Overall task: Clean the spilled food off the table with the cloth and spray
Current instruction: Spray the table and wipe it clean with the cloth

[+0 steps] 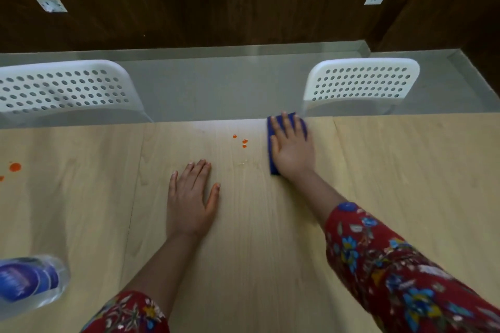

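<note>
Light wood surface (pixel 270 251): right hand (pixel 293 147) lies flat with fingers spread on a blue cloth (pixel 273 154) near the far edge; left hand (pixel 189 197) rests palm-down, empty, fingers together. Orange droplets (pixel 244 141) sit just left of the cloth; further orange spots (pixel 15 167) at far left. Clear spray bottle (pixel 29 281), blue label, at the near left corner.

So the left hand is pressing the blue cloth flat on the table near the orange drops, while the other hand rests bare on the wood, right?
Not quite: the head view shows the right hand pressing the blue cloth flat near the orange drops. The left hand is the bare one resting on the table.
</note>
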### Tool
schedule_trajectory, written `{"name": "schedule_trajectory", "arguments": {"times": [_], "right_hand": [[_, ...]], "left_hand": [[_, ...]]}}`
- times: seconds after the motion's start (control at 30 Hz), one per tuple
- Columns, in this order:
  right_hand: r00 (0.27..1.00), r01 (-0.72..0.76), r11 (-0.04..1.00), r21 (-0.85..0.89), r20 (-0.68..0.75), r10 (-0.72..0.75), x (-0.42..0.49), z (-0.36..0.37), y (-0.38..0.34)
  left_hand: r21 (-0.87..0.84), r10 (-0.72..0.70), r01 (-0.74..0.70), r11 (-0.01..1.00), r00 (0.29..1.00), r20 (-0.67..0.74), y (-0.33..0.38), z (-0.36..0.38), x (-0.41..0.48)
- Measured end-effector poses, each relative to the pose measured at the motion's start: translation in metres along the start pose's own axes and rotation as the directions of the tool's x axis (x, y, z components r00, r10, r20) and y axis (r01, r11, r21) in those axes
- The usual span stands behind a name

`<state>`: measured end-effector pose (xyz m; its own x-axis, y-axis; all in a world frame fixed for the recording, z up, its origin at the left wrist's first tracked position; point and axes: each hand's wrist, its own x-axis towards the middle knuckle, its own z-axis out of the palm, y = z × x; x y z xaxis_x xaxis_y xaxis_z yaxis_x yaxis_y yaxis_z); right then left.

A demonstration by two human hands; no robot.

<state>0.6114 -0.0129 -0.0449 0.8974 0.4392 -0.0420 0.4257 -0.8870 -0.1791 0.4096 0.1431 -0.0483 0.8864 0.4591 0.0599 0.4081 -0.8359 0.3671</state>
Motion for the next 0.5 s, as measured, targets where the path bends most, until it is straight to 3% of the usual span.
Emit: {"name": "schedule_trajectory", "arguments": {"times": [0.07,0.13,0.17,0.23,0.33,0.4,0.5], "right_hand": [[0.985,0.163,0.987,0.003,0.058,-0.163,-0.036,0.004,-0.007],[0.977,0.209,0.978,-0.006,0.043,-0.208,-0.060,0.003,0.022],[0.987,0.162,0.986,-0.033,0.011,-0.162,-0.059,0.000,0.043],[0.997,-0.073,0.995,-0.061,-0.035,0.071,-0.039,-0.008,0.082],[0.947,-0.322,0.946,-0.024,-0.020,0.321,0.011,-0.018,0.091],[0.959,-0.282,0.959,-0.004,-0.011,0.282,0.036,-0.015,0.062],[1.000,-0.013,1.000,-0.002,0.013,0.013,0.026,0.002,-0.011]], "left_hand": [[0.017,0.002,-0.002,1.000,1.000,0.013,-0.001,0.000,-0.001],[0.021,-0.003,0.003,1.000,1.000,0.015,-0.002,0.001,-0.001],[0.022,-0.003,0.003,1.000,1.000,0.015,-0.002,0.001,0.000],[0.023,0.007,-0.007,1.000,1.000,0.006,-0.001,0.001,0.001],[0.021,0.017,-0.017,1.000,1.000,0.003,-0.001,0.002,0.001],[0.020,0.024,-0.024,1.000,1.000,0.003,-0.001,0.002,0.001],[0.010,0.020,-0.020,1.000,1.000,0.012,0.000,0.000,0.002]]}}
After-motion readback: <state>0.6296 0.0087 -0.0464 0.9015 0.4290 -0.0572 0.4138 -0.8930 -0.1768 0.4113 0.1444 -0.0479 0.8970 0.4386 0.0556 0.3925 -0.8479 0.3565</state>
